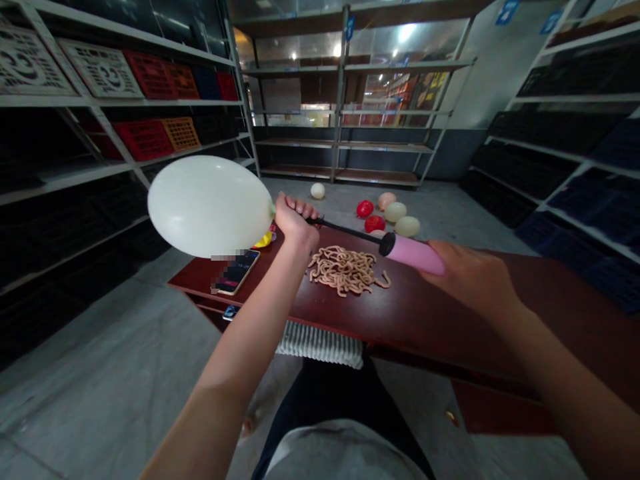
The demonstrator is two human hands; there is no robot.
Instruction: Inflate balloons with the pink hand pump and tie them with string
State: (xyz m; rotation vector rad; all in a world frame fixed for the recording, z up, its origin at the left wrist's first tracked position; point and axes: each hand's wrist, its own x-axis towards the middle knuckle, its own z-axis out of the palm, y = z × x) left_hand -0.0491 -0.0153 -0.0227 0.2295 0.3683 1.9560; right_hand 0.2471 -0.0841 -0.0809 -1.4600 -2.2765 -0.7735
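A large white balloon (210, 205), blown up, points to the left with its neck at my left hand (296, 219). That hand is closed around the neck and the nozzle end of a balloon pump. The pump's black rod (350, 231) runs right into its pink barrel (413, 253). My right hand (470, 277) is wrapped round the far end of the pink barrel. Both hands hold the pump above the table. Below it lies a pile of tan, curly, worm-like strands (343, 269). The balloon's neck is mostly hidden by my left fingers.
A phone (239, 272) lies on the dark red table (425, 313), near a yellow item (264, 240). Red balloons (375, 224) and pale balloons (407, 227) rest on the floor beyond. Shelves with crates (150, 75) stand left; more racks (340, 143) stand behind and right.
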